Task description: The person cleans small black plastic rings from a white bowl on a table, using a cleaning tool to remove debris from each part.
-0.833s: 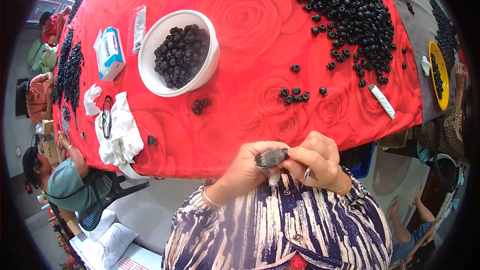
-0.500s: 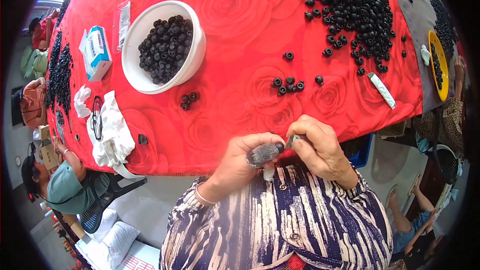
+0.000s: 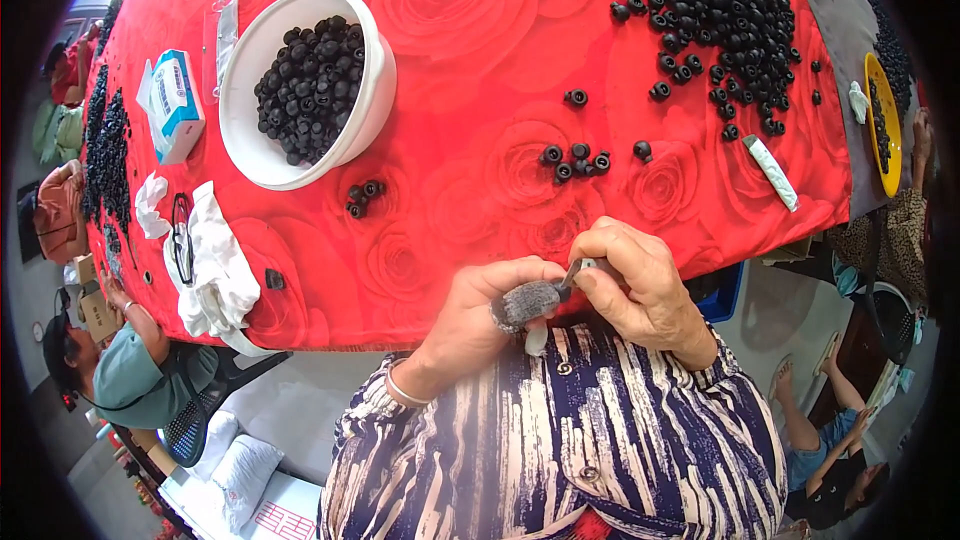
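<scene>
Several people (image 3: pixel 145 380), seemingly seated, near red tablecloth (image 3: pixel 450 210).

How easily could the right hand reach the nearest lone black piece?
Probably yes: only red cloth lies between the right hand and the lone black piece, though the grip holds a metal tool.

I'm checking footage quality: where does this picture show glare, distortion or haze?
Head view: top left is blown out white; the red tablecloth curves along its near edge; faint haze pales part of the striped shirt; the left hand and right hand look fairly clear.
</scene>
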The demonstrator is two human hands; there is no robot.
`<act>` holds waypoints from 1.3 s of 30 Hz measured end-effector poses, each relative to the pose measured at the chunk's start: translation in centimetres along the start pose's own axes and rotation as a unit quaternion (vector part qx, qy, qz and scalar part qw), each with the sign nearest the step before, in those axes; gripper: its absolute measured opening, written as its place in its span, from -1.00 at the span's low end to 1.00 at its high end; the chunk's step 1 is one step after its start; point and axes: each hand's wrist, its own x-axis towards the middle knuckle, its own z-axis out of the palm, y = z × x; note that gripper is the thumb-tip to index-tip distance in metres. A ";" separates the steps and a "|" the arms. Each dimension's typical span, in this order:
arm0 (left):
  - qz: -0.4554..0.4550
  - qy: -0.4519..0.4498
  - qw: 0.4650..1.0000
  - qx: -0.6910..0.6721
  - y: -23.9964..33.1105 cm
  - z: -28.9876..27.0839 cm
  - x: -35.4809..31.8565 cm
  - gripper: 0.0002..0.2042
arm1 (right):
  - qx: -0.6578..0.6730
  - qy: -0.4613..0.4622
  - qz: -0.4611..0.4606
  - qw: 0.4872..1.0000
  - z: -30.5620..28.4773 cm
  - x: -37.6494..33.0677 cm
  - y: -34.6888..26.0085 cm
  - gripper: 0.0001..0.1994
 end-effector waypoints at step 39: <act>0.210 0.082 0.960 0.163 0.0 0.3 0.3 -0.78 | 0.043 0.029 0.003 0.999 1.0 0.8 -0.5 -0.74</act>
